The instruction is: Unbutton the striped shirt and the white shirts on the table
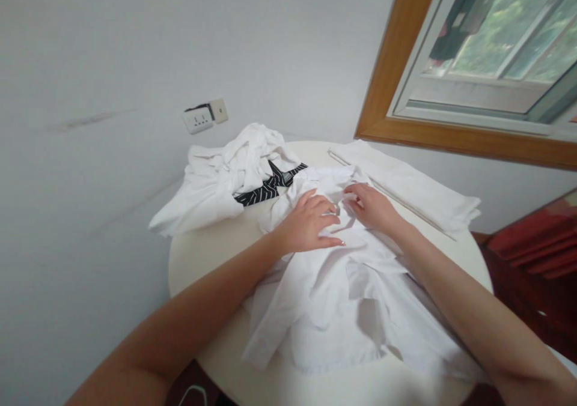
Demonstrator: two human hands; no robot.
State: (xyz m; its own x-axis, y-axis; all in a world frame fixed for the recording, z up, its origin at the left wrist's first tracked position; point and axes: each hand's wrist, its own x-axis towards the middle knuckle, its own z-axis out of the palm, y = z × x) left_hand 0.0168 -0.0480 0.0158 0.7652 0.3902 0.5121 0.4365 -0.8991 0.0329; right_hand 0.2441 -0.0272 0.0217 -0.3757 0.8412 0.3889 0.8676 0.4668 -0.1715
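Observation:
A white shirt [324, 298] lies rumpled over the middle and front of the round table, its collar end toward the wall. My left hand [310, 221] rests over its upper part with the fingers spread and the thumb apart. Close by on the right, my right hand [370, 206] has its fingers curled in on the fabric near the collar, which looks pinched between them. Folds of cloth partly hide those fingertips.
A heap of white clothing [216, 178] with a black-and-white striped piece [259, 194] lies at the table's [198, 262] back left. A folded white garment [406, 181] lies along the back right. Behind are a wall socket [198, 119] and a wood-framed window [451, 139].

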